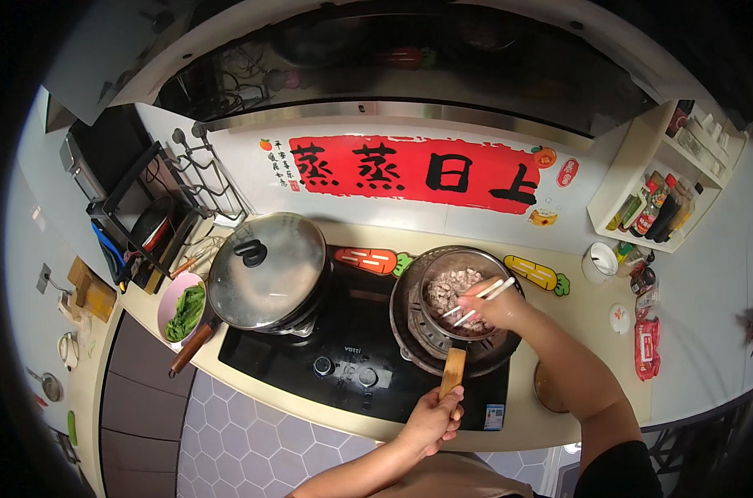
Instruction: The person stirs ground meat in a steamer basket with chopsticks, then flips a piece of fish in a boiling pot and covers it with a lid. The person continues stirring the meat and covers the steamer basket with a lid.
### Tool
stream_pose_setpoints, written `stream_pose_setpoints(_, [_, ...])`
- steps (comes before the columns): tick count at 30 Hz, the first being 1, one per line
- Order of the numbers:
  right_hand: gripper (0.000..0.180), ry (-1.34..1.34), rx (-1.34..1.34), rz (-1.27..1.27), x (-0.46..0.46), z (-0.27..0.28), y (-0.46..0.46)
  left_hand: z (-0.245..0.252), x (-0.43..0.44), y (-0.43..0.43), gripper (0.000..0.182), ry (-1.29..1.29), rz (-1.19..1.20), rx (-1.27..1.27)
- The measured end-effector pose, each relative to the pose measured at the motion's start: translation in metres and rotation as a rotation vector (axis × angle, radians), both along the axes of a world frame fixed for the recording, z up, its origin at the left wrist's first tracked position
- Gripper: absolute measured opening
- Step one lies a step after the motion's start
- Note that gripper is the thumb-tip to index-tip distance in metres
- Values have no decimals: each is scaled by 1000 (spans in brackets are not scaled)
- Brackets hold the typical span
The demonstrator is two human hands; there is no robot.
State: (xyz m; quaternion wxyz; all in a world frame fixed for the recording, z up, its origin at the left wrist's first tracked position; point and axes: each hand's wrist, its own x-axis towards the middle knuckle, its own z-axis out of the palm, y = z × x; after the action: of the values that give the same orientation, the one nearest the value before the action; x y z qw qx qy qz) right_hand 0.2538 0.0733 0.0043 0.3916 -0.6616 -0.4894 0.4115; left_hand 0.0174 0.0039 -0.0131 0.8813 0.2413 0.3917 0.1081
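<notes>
My left hand [431, 422] grips the wooden handle [454, 368] of a metal saucepan [462, 258]. The saucepan sits over the right burner, above a larger dark round pan or ring [402, 333] with a perforated metal rim. Many small pale pieces of what looks like chopped meat [446, 291] fill the saucepan's bottom. In my right hand [497, 305] is a pair of white chopsticks [504, 285]. Their tips point down into the saucepan, among the pieces, and the hand hovers over its right side, hiding part of the contents.
A lidded wok [283, 280] covers the left burner of the black glass gas hob [289, 367]. Beside it stands a pink bowl [165, 311] of green leaves. A seasoning shelf [606, 193], a white jar [599, 261] and a red packet [647, 350] line the right. Overhead is a range hood [413, 115].
</notes>
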Motion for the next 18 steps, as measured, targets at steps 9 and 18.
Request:
stream_pose_setpoints(9, [16, -177, 170, 1, 49, 39, -22, -1, -1, 1, 21, 6, 19, -2])
stream_pose_setpoints(18, [15, -31, 164, -69, 27, 41, -41, 0, 0, 1, 21, 14, 5, -3])
